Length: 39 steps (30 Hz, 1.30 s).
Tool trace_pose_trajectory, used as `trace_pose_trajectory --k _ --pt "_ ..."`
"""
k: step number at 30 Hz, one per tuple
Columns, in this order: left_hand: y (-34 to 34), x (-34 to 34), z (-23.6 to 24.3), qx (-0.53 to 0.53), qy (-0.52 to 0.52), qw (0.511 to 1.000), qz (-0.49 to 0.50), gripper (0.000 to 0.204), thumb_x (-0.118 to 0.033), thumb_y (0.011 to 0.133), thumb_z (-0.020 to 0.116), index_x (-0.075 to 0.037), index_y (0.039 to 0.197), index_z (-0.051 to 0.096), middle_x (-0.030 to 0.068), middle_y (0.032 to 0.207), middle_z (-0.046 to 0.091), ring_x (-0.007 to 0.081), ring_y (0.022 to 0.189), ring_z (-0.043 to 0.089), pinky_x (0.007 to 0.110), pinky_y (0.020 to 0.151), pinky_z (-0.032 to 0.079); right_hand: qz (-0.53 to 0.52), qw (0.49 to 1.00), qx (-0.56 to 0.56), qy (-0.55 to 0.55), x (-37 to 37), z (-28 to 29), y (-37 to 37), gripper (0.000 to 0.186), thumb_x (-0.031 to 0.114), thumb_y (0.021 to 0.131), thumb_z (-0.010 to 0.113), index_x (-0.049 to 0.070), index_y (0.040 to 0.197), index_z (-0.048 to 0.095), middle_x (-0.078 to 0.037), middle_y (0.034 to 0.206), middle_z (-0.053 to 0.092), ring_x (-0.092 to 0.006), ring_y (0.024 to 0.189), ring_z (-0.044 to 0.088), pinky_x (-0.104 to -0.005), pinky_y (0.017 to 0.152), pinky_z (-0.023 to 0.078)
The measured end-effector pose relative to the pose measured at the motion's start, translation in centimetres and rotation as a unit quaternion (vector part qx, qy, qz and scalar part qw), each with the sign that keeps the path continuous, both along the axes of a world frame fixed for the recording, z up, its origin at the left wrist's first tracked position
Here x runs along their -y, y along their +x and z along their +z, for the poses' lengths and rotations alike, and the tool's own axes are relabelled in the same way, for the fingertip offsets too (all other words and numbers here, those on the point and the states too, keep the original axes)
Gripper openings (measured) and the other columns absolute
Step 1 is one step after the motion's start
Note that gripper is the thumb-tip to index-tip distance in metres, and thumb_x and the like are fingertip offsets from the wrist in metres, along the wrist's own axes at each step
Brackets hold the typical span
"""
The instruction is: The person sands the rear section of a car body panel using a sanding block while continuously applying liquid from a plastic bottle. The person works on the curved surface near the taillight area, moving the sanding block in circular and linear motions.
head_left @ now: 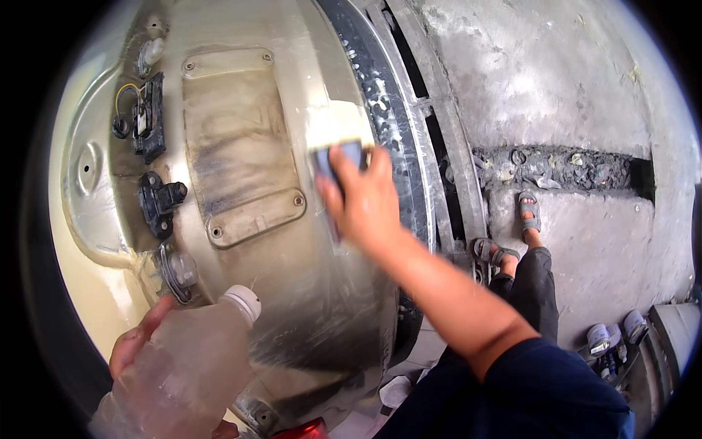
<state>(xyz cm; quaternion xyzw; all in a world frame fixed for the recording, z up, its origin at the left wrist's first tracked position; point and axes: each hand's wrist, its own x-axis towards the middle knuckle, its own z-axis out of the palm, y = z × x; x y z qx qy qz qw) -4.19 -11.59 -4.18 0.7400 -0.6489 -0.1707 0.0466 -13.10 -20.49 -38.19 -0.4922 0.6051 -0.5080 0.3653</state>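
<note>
A beige car body panel (292, 307), wet and scuffed with grey streaks, curves in front of me. My right hand (369, 197), blurred by motion, grips a dark grey sanding block (344, 157) against the panel's shiny wet part, beside the recessed plate area (234, 146). My left hand (135, 340) is wrapped round a clear plastic bottle (183, 366) of cloudy look, tilted with its white cap (243, 304) toward the panel. Most of the left hand's fingers are hidden behind the bottle.
Along the panel's left sit a black latch (159, 205), a black fitting with a yellow wire (148, 117) and a clear lamp (179, 269). A dark strip (380, 95) edges the panel. Right of it are a floor drain channel (563, 168), sandalled feet (497, 252) and cans (599, 336).
</note>
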Motion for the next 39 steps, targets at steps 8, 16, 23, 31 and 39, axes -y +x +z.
trace_pose_trajectory --k 8,16,23,31,39 --pt "0.3 0.7 0.4 0.026 0.027 0.999 -0.011 0.131 -0.072 0.046 0.084 -0.008 0.146 0.031 0.0287 0.142 0.046 0.042 0.135 0.044 0.053 0.11 0.038 0.048 0.999 0.003 -0.017 -1.6 0.6 -0.4 0.054 0.026 0.079 0.077 0.01 0.127 0.06 -0.034 0.119 0.046 -0.0483 0.106 0.053 -0.0513 0.087 0.049" --pt "0.3 0.7 -0.9 0.008 -0.04 0.994 -0.099 0.126 -0.069 0.049 0.086 -0.008 0.146 0.033 0.0291 0.143 0.045 0.0407 0.135 0.044 0.05 0.109 0.04 -0.051 0.998 0.002 -0.021 6.7 -1.5 -1.3 0.038 0.03 0.086 0.069 0.009 0.117 0.06 -0.029 0.109 0.049 -0.0473 0.098 0.054 -0.0506 0.081 0.052" --pt "0.4 1.0 -1.1 0.034 -0.039 0.995 -0.09 0.126 -0.07 0.049 0.085 -0.008 0.146 0.033 0.0289 0.143 0.045 0.0405 0.135 0.044 0.05 0.109 0.04 0.028 0.999 0.031 -0.003 1.1 -0.7 -0.6 0.047 0.031 0.084 0.073 0.011 0.125 0.06 -0.032 0.117 0.046 -0.0483 0.106 0.053 -0.0508 0.087 0.051" --pt "0.1 0.8 -1.2 0.023 -0.037 0.994 -0.099 0.128 -0.072 0.048 0.084 -0.008 0.146 0.033 0.029 0.143 0.045 0.0406 0.134 0.045 0.05 0.109 0.04 0.016 1.0 0.019 -0.01 3.1 -1.0 -1.1 0.044 0.028 0.085 0.072 0.011 0.124 0.059 -0.033 0.121 0.046 -0.0475 0.108 0.053 -0.0496 0.086 0.052" --pt "0.1 0.8 -1.0 0.03 -0.029 0.995 -0.086 0.13 -0.075 0.047 0.082 -0.007 0.146 0.033 0.029 0.143 0.045 0.0408 0.133 0.045 0.05 0.109 0.04 0.022 0.998 0.02 0.05 8.7 -2.2 -2.4 0.046 0.038 0.088 0.066 0.011 0.126 0.058 -0.027 0.119 0.047 -0.0445 0.108 0.054 -0.0482 0.086 0.053"
